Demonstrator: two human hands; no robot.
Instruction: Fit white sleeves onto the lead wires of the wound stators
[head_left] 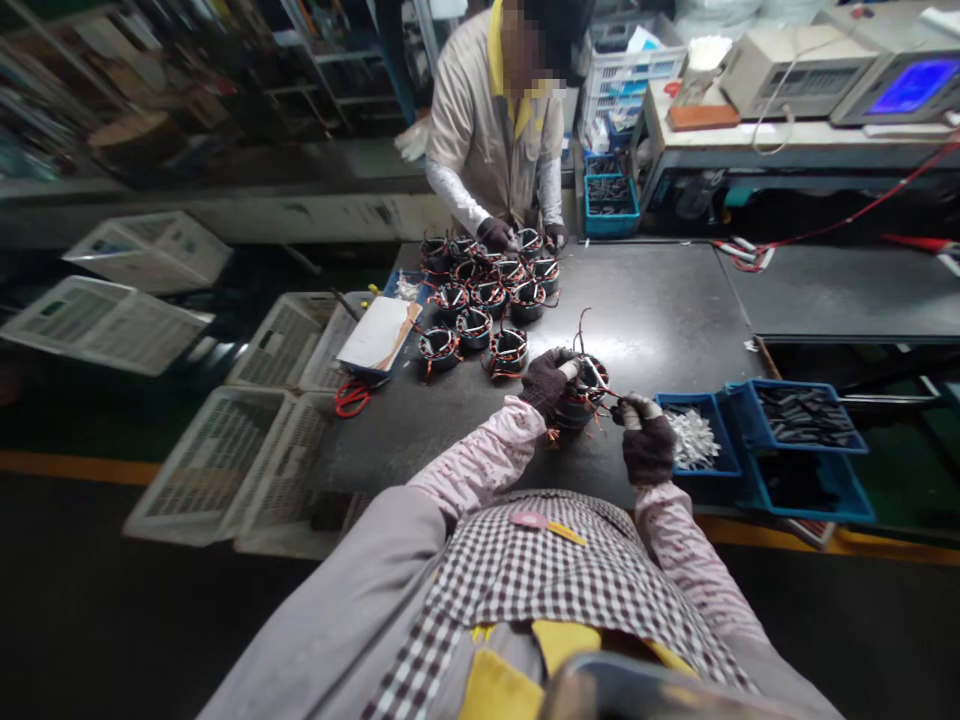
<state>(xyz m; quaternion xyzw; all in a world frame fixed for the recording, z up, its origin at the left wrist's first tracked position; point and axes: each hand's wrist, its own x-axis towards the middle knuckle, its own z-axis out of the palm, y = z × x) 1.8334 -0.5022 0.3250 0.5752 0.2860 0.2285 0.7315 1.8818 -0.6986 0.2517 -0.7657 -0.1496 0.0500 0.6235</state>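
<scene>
On the dark bench point(660, 300), my gloved left hand point(547, 382) grips a wound coil point(583, 398) while my right hand point(646, 442) pinches its wire beside the blue trays point(780, 440).

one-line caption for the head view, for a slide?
Gloved left hand steadies a wound stator coil while right hand works its wires; co-worker opposite.
</scene>
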